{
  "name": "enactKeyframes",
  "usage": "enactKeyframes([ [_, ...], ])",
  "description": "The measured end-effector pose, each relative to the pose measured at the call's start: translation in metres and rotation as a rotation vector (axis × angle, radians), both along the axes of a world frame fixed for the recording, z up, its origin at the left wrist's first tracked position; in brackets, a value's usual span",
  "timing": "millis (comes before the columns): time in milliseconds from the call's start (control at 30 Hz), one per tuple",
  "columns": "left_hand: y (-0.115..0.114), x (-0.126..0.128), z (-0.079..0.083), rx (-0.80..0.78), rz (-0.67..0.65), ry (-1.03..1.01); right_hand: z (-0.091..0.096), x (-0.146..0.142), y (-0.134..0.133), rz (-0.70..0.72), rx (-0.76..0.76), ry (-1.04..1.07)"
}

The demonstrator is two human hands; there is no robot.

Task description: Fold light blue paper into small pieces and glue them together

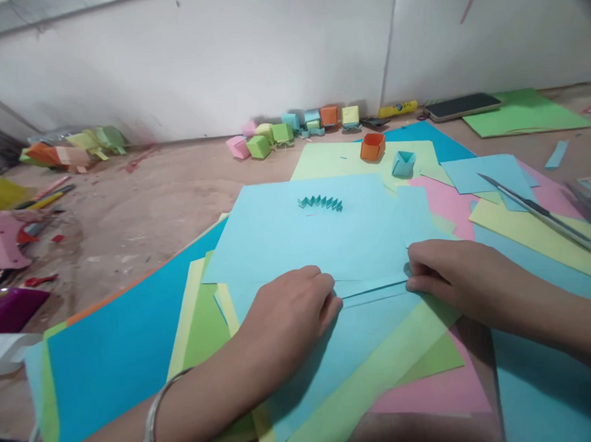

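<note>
A narrow light-blue paper strip (372, 289) lies across a large light-blue sheet (296, 234), and both my hands pinch it. My left hand (294, 311) has its fingers curled onto the strip's left end. My right hand (449, 275) presses down on the right end with bent fingers. A small teal accordion-folded strip (320, 203) rests farther back on the same sheet. A silver bangle (159, 406) circles my left wrist.
Coloured sheets in blue, green, yellow and pink overlap around the hands. Small folded paper boxes (280, 134) line the wall, with an orange box (372, 147) and a blue one (403, 164) nearer. Scissors (535, 210) lie right; a phone (461, 106) far right; pens and tools (6, 238) left.
</note>
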State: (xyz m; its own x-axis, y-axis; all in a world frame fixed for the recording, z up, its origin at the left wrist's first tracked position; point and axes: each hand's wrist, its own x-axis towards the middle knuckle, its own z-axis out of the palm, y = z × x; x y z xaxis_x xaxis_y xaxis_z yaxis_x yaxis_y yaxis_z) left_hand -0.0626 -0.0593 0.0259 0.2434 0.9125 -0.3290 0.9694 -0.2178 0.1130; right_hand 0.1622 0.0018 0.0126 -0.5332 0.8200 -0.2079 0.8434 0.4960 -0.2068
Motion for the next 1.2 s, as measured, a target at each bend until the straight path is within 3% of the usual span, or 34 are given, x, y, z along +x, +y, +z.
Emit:
enactKeyframes([
  [267,-0.006,-0.007,-0.002,0.054,-0.017,-0.155,-0.004,0.001,0.001,-0.011,-0.016,-0.01],
  [467,-0.006,-0.003,-0.004,0.25,-0.053,-0.011,-0.004,0.003,-0.005,-0.018,0.004,0.025],
  [767,0.005,-0.006,0.002,-0.023,0.144,-0.251,-0.01,0.005,-0.005,-0.013,0.038,0.058],
  [967,0.008,-0.006,0.003,-0.053,0.206,-0.242,-0.011,0.005,-0.004,-0.016,0.019,0.059],
  [1200,0.008,-0.003,0.003,-0.049,0.163,-0.174,-0.01,0.005,-0.003,-0.027,0.015,0.035],
])
